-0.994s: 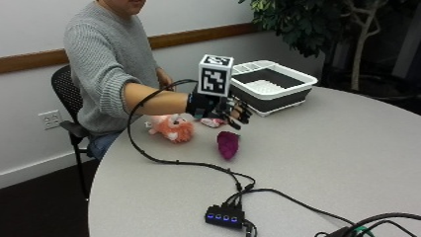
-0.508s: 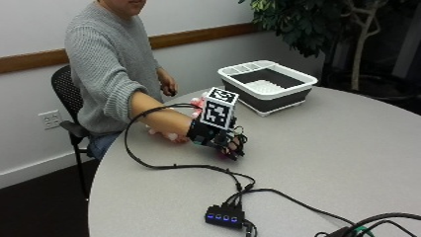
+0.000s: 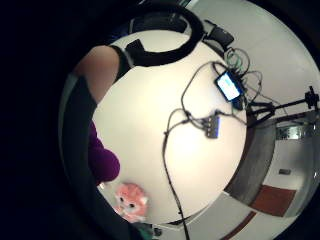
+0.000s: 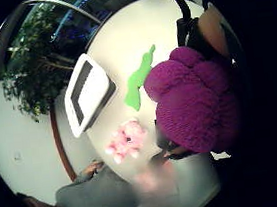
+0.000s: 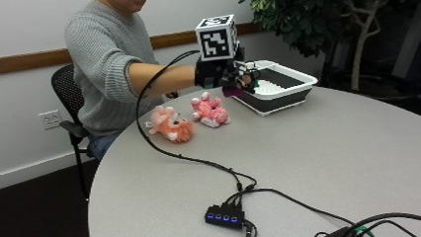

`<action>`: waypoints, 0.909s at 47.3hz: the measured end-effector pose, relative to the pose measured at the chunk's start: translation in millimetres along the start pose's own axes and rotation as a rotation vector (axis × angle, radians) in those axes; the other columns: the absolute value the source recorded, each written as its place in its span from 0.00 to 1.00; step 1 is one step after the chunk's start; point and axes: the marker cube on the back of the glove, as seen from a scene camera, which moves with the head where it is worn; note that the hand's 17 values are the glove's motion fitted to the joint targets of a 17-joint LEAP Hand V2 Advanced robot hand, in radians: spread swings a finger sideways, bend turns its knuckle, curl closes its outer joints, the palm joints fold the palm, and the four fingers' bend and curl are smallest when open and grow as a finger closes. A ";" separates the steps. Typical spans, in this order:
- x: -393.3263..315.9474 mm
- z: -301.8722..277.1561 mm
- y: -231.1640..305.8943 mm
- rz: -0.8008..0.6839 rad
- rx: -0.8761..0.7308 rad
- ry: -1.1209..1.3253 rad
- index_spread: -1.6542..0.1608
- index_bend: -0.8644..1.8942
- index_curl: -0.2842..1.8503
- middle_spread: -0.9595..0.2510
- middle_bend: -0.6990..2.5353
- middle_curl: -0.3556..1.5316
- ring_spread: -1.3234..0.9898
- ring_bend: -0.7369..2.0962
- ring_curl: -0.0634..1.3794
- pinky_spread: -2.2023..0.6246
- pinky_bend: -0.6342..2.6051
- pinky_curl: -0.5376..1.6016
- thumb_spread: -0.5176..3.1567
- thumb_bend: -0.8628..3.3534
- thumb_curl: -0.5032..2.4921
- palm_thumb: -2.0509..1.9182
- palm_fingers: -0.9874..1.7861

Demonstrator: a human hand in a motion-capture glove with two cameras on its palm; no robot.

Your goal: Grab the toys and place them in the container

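Plush (image 4: 193, 102) in my hand (image 5: 220, 74), near the container (image 5: 276, 86).
Soft, light, knitted purple toy; my fingers (image 5: 244, 78) curl round its middle, which squashes easily.

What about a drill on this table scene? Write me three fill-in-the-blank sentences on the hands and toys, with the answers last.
1. The gloved right hand grips a toy coloured ____.
2. The pink plush and the orange plush lie on the ____.
3. The flat toy lying beside the container is ____.
Answers: purple; table; green.
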 end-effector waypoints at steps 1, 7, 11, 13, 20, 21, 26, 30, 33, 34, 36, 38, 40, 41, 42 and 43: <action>-5.9 -5.1 -2.3 -0.018 0.003 -0.008 0.70 0.41 0.33 0.53 0.50 0.50 0.35 0.54 0.28 0.76 0.29 0.36 0.50 0.21 0.30 0.62 0.60; -60.8 -10.1 -26.5 -0.082 0.002 -0.034 0.70 0.41 0.34 0.54 0.51 0.51 0.34 0.55 0.29 0.76 0.30 0.37 0.49 0.21 0.31 0.62 0.60; -139.2 2.9 -49.5 -0.180 -0.002 -0.063 0.70 0.41 0.35 0.55 0.51 0.51 0.33 0.55 0.30 0.75 0.30 0.37 0.49 0.21 0.31 0.62 0.60; -186.3 12.3 -58.9 -0.243 -0.016 -0.077 0.70 0.41 0.36 0.55 0.51 0.51 0.33 0.55 0.30 0.75 0.30 0.37 0.49 0.21 0.31 0.62 0.59; -319.6 49.1 -79.1 -0.406 -0.062 -0.084 0.70 0.41 0.37 0.55 0.51 0.52 0.33 0.55 0.31 0.75 0.31 0.38 0.49 0.20 0.31 0.62 0.57; -332.6 54.0 -80.5 -0.416 -0.067 -0.089 0.70 0.42 0.37 0.55 0.51 0.52 0.33 0.55 0.31 0.75 0.31 0.38 0.49 0.20 0.30 0.61 0.57; -363.6 73.7 -84.6 -0.434 -0.086 -0.084 0.70 0.42 0.38 0.55 0.51 0.52 0.33 0.55 0.31 0.75 0.31 0.39 0.49 0.20 0.30 0.61 0.56; -364.9 89.4 -85.2 -0.414 -0.122 -0.089 0.70 0.41 0.39 0.55 0.51 0.53 0.33 0.55 0.32 0.75 0.32 0.39 0.49 0.20 0.30 0.61 0.56; -358.8 103.7 -80.5 -0.396 -0.193 -0.098 0.70 0.41 0.39 0.54 0.50 0.52 0.33 0.54 0.32 0.75 0.33 0.40 0.49 0.20 0.30 0.60 0.53; -356.9 108.8 -77.7 -0.393 -0.221 -0.098 0.70 0.40 0.39 0.54 0.47 0.51 0.34 0.53 0.31 0.76 0.34 0.40 0.49 0.20 0.29 0.59 0.48; -353.7 116.6 -71.7 -0.391 -0.266 -0.097 0.70 0.38 0.39 0.54 0.44 0.49 0.35 0.52 0.32 0.76 0.37 0.43 0.49 0.19 0.29 0.58 0.41; -348.5 119.9 -66.1 -0.393 -0.281 -0.097 0.71 0.37 0.39 0.55 0.37 0.46 0.37 0.51 0.32 0.77 0.41 0.44 0.48 0.19 0.28 0.56 0.33; -341.4 119.7 -61.0 -0.392 -0.277 -0.098 0.71 0.36 0.38 0.57 0.33 0.44 0.39 0.49 0.31 0.77 0.44 0.45 0.48 0.19 0.28 0.55 0.31; -338.2 119.1 -58.7 -0.390 -0.273 -0.098 0.71 0.36 0.37 0.57 0.32 0.43 0.40 0.49 0.30 0.77 0.44 0.45 0.47 0.19 0.28 0.54 0.30; -335.8 118.3 -56.7 -0.388 -0.270 -0.099 0.71 0.36 0.36 0.58 0.31 0.42 0.40 0.48 0.29 0.77 0.45 0.45 0.47 0.19 0.28 0.54 0.30; -334.1 117.5 -55.0 -0.387 -0.269 -0.101 0.71 0.36 0.36 0.58 0.30 0.41 0.41 0.48 0.29 0.77 0.45 0.44 0.47 0.19 0.28 0.54 0.30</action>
